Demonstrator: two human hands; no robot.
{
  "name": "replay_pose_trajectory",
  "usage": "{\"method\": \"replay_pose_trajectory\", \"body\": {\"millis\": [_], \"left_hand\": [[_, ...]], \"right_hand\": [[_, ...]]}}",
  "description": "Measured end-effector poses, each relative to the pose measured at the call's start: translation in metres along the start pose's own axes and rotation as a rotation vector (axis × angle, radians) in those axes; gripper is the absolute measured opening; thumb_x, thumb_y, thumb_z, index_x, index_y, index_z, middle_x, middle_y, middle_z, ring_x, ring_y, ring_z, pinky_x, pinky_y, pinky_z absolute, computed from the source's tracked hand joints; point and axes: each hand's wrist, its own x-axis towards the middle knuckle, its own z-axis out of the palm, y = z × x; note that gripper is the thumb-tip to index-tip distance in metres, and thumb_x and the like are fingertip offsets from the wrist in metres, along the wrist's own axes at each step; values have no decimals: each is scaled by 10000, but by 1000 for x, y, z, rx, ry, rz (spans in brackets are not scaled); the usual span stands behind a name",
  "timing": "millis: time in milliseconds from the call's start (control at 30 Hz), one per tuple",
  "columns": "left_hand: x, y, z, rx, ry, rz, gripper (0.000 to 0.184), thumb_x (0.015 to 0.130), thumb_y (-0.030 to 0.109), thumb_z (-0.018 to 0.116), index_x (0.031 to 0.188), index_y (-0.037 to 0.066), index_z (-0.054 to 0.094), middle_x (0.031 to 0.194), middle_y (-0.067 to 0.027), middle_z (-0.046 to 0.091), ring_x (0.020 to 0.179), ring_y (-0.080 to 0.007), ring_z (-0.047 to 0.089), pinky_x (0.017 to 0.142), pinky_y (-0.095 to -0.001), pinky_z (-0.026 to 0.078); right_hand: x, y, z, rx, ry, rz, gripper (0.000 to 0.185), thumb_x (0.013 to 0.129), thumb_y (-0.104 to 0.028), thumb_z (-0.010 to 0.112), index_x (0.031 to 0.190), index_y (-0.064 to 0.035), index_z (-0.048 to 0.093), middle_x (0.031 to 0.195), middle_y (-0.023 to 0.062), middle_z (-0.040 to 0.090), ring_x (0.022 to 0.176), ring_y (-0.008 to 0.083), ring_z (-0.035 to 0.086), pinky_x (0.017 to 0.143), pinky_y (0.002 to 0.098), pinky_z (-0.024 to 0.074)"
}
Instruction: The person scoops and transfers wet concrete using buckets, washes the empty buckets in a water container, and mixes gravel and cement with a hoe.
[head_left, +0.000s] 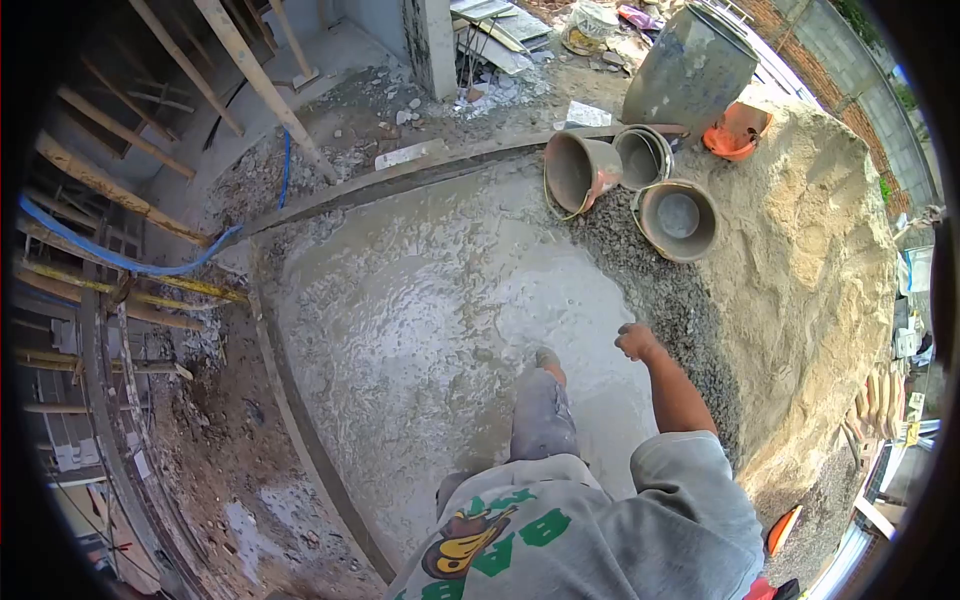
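My right hand (636,342) hangs in front of me with the fingers curled in, and nothing shows in it. Below it lies wet grey cement mix (440,300), spread in a shallow bed. My leg (543,415) stands in the mix, the foot partly sunk. Close by on the right runs a band of dark gravel (690,320) along the bed's edge. My left hand is out of view.
Three buckets, one upright bucket (677,218), one tilted bucket (578,170) and one behind (642,157), sit by a sand pile (800,270). A drum (690,65) and orange container (738,130) stand beyond. Low curbs (320,460), a blue hose (140,266) and wooden props (265,85) lie left.
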Motion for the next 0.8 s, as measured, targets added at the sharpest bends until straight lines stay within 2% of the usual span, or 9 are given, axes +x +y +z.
{"method": "replay_pose_trajectory", "body": {"millis": [33,167,200,233,300,433,567,767,800], "left_hand": [[-55,27,31,-81,-145,6,428,956,299,444,1264,1,455,1101,-173,567,934,-247,560,810,-336,441],[-423,157,135,-370,-1455,-416,463,890,301,572,1197,-43,538,1101,-151,615,966,-219,585,890,-326,425],[-523,172,151,-358,-1663,-168,403,892,327,572,1117,-8,592,868,-18,579,770,-125,502,687,-280,420],[-629,186,165,-365,-1642,-126,359,882,331,585,1082,32,595,866,-17,598,763,-135,536,653,-299,432],[-732,357,115,-281,-1886,-805,392,884,364,562,1155,81,548,961,-36,627,869,-152,587,667,-333,457],[-912,547,102,-338,-2340,-749,466,865,427,578,1185,88,559,1053,-68,621,949,-167,578,713,-347,475],[-1028,660,137,-333,-2496,-696,496,835,460,604,1160,86,569,1090,-110,609,988,-210,564,740,-417,461],[-997,714,147,-442,-2379,-816,824,771,531,649,1321,-30,399,1219,-203,545,1093,-299,540,894,-386,432],[-1059,686,149,-897,-2186,-918,840,750,540,672,1319,-15,403,1232,-200,534,1087,-281,540,915,-391,416]], "right_hand": [[22,-22,-19,-38,-76,114,404,743,-196,526,1084,-3,626,1142,221,591,991,321,615,880,386,489],[175,-40,-80,-33,233,68,409,737,-190,507,1095,-19,602,1085,268,598,1061,355,573,897,415,469],[216,-49,-108,11,204,61,384,754,-191,509,1096,-30,574,1112,260,585,1068,371,563,896,439,465],[264,-48,-121,5,330,34,395,786,-213,514,1142,-42,517,1157,246,550,1062,389,556,889,462,463],[340,-64,-167,6,647,-57,525,793,-300,614,1218,-47,437,1160,223,530,1048,395,551,885,468,460],[419,-121,-266,-133,560,33,650,762,-398,666,1262,-56,432,1262,186,466,1185,372,456,940,454,434],[512,-100,-281,-261,292,109,572,775,-294,559,1291,-71,452,1235,207,542,1141,344,537,941,404,444],[459,-67,-295,-236,545,-97,319,731,-128,484,911,103,610,910,324,602,903,448,594,789,461,464],[459,-53,-291,-96,519,-247,337,731,-125,493,966,91,603,894,297,614,887,431,605,776,448,467]]}}
